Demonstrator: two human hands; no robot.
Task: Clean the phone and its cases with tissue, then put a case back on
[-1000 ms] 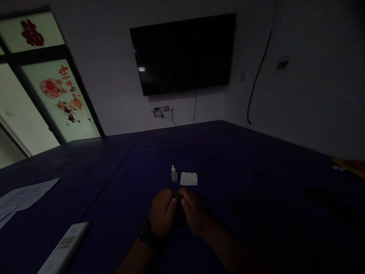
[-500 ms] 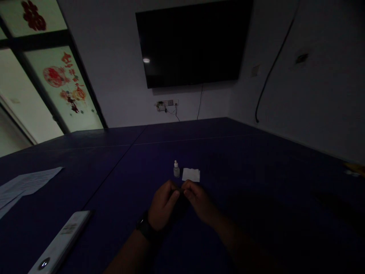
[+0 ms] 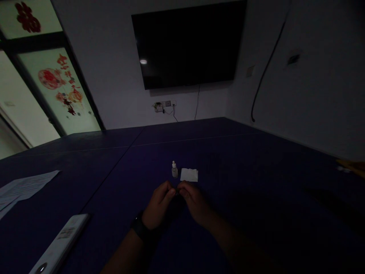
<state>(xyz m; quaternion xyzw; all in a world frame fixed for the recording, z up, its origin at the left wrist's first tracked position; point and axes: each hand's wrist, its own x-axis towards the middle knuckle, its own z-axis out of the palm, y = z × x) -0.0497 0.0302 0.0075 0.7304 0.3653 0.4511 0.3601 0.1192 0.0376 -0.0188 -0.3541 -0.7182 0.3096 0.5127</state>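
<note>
My left hand, with a dark watch on its wrist, is closed with thumb against fingers. Facing it, my right hand is closed in a like pinch. Between the fingertips of both hands is a small dark object, mostly covered and too dim to name. Just beyond them a small clear dropper bottle with a white top stands upright. To its right lies a folded white tissue, close to my right fingers but apart from them.
A blue table stretches to the wall. At the left lie printed papers and a long white box. A yellow item is at the right edge. A dark television hangs above the far side.
The view has shifted slightly. My hands stay close together, and the small dark object between their fingertips looks slightly turned. The bottle and tissue have not moved on the table.
</note>
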